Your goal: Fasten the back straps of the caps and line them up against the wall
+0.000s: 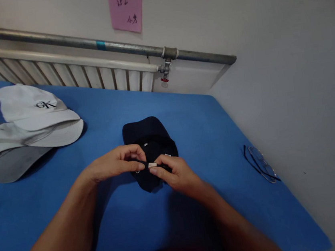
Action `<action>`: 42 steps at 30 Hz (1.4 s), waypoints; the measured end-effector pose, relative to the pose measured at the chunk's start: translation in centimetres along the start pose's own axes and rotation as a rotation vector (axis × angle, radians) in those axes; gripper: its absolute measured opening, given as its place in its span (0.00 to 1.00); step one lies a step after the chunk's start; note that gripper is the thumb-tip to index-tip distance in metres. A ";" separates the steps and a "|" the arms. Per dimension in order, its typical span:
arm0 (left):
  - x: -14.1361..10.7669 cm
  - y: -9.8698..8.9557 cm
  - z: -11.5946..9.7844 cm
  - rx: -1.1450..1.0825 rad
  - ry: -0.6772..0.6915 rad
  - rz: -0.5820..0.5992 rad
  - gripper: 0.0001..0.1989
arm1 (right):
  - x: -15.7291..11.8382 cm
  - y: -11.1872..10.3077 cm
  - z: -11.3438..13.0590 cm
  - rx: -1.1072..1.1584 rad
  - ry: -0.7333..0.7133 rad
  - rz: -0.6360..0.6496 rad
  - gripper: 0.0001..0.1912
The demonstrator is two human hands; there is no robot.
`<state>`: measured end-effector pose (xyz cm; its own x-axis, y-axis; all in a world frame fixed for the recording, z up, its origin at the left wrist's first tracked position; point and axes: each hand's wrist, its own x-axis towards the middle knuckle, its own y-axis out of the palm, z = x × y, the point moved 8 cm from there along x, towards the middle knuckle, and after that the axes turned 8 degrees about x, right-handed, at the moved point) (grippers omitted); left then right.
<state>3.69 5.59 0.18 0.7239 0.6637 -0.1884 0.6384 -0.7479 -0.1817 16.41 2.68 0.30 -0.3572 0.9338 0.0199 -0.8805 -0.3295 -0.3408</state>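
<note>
A dark navy baseball cap (pixel 146 130) lies on the blue-covered table in front of me, its brim pointing away and its inside partly showing. My left hand (pixel 123 159) pinches the cap's back strap between thumb and fingers. From the other side my right hand (pixel 175 173) grips the same strap, thumb and fingertips closed on it. Between the two thumbs shows a small pale metal-looking buckle (pixel 152 165). A little ring-shaped eyelet sits just below my left thumb. The fingers cover most of the strap, so its ends are hidden.
Several caps are piled at the left, topped by a white cap (pixel 32 106) with black letters. Eyeglasses (pixel 261 163) rest near the right edge of the blue cover (pixel 197 118). Behind run a white radiator (pixel 89 74), a metal pipe (pixel 70 42) and a red-handled valve (pixel 164 80).
</note>
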 end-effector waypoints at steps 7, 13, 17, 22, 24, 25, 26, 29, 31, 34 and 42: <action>-0.1 -0.7 0.0 -0.010 -0.003 -0.079 0.09 | -0.1 -0.2 -0.2 -0.007 0.012 -0.034 0.12; -0.2 -1.0 -0.3 0.015 0.016 -0.123 0.10 | -0.1 -0.3 0.2 -0.020 -0.006 -0.060 0.11; -0.2 -0.8 -0.4 0.090 0.000 -0.090 0.11 | -0.2 -0.4 0.5 -0.035 -0.039 -0.073 0.11; -0.2 -0.6 -0.4 0.110 0.014 -0.068 0.12 | -0.3 -0.5 0.8 -0.018 -0.080 -0.110 0.11; -0.1 -0.5 -0.4 0.106 0.027 -0.063 0.12 | -0.3 -0.6 0.8 -0.007 -0.090 -0.139 0.12; -0.1 -0.4 -0.4 0.104 0.029 -0.059 0.12 | -0.4 -0.7 0.8 -0.006 -0.094 -0.156 0.12; -0.1 -0.3 -0.4 0.105 0.029 -0.053 0.12 | -0.4 -0.8 0.8 -0.007 -0.099 -0.172 0.13; -0.1 -0.1 -0.4 0.111 0.019 -0.037 0.12 | -0.5 -0.8 0.8 -0.017 -0.115 -0.204 0.13; -0.1 0.1 -0.3 0.112 0.013 -0.029 0.13 | -0.5 -0.8 0.8 -0.007 -0.127 -0.217 0.13; -0.1 0.1 -0.2 0.134 0.002 -0.037 0.13 | -0.3 -1.0 0.3 0.026 -0.101 -0.242 0.14; -0.5 -1.5 -0.9 0.114 0.063 -0.146 0.16 | 0.0 -3.2 -1.4 0.283 0.036 -0.359 0.15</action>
<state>2.59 6.36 1.38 0.6432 0.7602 -0.0915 0.7065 -0.6353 -0.3118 19.67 3.88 0.07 -0.0068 0.9984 0.0557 -0.9988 -0.0041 -0.0480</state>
